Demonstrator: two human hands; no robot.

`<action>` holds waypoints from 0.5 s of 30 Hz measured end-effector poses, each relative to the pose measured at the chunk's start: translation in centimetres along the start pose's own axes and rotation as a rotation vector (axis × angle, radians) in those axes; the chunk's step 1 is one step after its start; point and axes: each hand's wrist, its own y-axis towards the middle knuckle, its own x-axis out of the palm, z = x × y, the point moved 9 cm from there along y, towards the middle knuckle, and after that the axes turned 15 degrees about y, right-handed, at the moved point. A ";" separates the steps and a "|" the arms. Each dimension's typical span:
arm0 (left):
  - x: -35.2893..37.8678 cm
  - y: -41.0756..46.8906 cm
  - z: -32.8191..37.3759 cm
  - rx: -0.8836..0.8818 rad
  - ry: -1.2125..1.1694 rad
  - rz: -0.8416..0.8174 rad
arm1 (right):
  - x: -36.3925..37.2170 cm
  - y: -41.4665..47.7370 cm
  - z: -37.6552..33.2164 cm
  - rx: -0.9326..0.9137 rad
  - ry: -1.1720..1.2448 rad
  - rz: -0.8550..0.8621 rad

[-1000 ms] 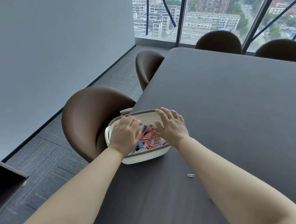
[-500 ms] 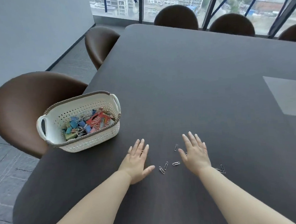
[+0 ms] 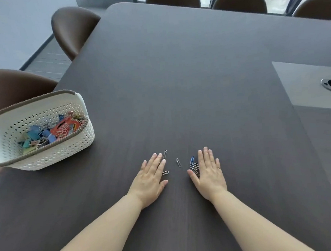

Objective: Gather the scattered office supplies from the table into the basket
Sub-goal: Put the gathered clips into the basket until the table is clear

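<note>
At the left, the white perforated basket [image 3: 64,150] stands on the near-left part of the dark table [image 3: 177,75], with a heap of coloured binder clips [image 3: 38,134] inside it. To its right and nearer to us, well apart from it, our left hand [image 3: 150,177] lies palm down on the wood, fingers straight and together, grasping nothing. The loose paper clips [image 3: 178,162] lie between our hands: one just beyond the left fingertips, one beside that hand's inner edge, one alone in the middle, then a blue clip [image 3: 192,159] and a small tangle against the inner edge of our right hand [image 3: 209,171], which is also flat, released and empty. We judge these clips to be very light, stiff wire that lies flush on a smooth top, so they are hard to pinch one at a time. We would sweep them into one pile with the hand edges, then pinch the pile or slide it to the table edge. Far right sits a grey panel [image 3: 304,84].
</note>
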 end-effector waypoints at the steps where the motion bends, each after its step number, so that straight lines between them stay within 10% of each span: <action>1: -0.3 0.1 -0.9 -0.054 0.030 0.036 | 0.2 0.8 -1.1 -0.057 0.006 -0.031; 10: 0.4 1.7 -3.6 -0.130 0.018 0.011 | 2.5 2.5 -8.4 -0.574 -0.152 -0.231; 15: 0.9 0.4 -1.3 -0.043 -0.001 0.035 | 0.2 0.2 -6.3 -0.611 0.077 -0.026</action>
